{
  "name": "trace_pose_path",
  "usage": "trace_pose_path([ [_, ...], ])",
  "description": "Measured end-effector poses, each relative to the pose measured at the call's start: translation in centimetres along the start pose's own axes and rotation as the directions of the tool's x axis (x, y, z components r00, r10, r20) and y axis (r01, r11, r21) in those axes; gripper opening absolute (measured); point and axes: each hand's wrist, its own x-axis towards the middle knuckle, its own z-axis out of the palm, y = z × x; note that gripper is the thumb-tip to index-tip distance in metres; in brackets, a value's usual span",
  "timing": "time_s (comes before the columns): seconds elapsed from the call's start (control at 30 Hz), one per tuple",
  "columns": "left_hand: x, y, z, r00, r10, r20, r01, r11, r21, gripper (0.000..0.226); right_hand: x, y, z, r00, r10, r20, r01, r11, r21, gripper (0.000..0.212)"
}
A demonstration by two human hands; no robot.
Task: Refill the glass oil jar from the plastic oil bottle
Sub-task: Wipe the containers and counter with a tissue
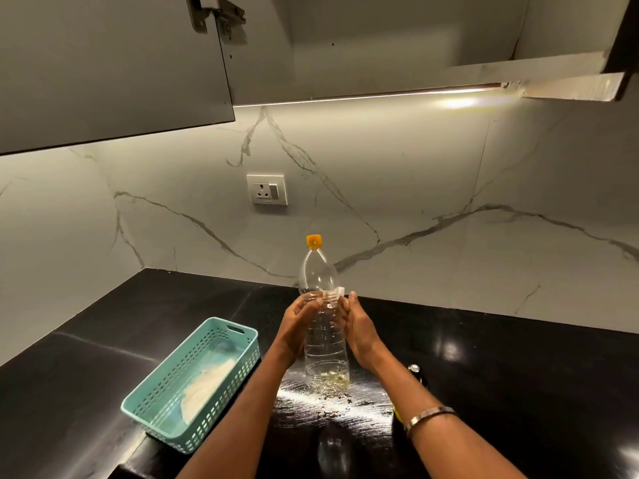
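Note:
A clear plastic oil bottle (325,344) with an orange cap (314,240) stands upright at the middle of the black counter (518,375). Only a thin layer of yellowish oil lies at its bottom. My left hand (298,326) grips the bottle's waist from the left, fingers curled across its front. My right hand (359,328) holds the same height from the right, thumb up beside a torn white label scrap (340,290). A small metal-topped object (413,368), possibly the glass oil jar, shows just behind my right forearm, mostly hidden.
A teal plastic basket (207,344) holding a pale cloth sits on the counter to the left. A marble backsplash with a wall socket (267,193) rises behind. An open cabinet door (114,63) hangs overhead at left. Bright glare marks the counter under the bottle.

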Motion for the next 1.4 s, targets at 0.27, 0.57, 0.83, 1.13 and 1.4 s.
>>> trace_pose_path([
  [0.27, 0.4, 0.0, -0.7, 0.997, 0.017, -0.074, -0.016, 1.0, 0.023, 0.084, -0.7, 0.6, -0.1, 0.998, -0.068, -0.001, 0.067, 0.994, -0.09, 0.044],
  [0.57, 0.4, 0.2, -1.0, 0.998, -0.011, -0.057, 0.016, 0.997, 0.081, 0.077, -1.2, 0.5, -0.1, 0.995, -0.095, 0.009, 0.096, 0.991, -0.096, 0.045],
  [0.83, 0.3, 2.2, -0.2, 1.0, 0.004, -0.007, -0.005, 0.991, -0.133, 0.08, -0.8, -0.3, -1.0, 0.974, 0.179, 0.137, -0.202, 0.964, 0.174, 0.076],
  [1.13, 0.5, 4.9, -0.1, 0.978, 0.179, -0.109, -0.194, 0.97, -0.144, 0.067, -2.7, 1.4, -0.7, 0.891, 0.212, 0.402, -0.397, 0.794, 0.46, 0.083],
  [1.4, 0.5, 5.9, -0.8, 0.837, 0.359, -0.413, -0.379, 0.925, 0.035, 0.065, -1.8, 3.4, -0.2, 0.958, 0.22, 0.185, -0.287, 0.759, 0.585, 0.065],
])
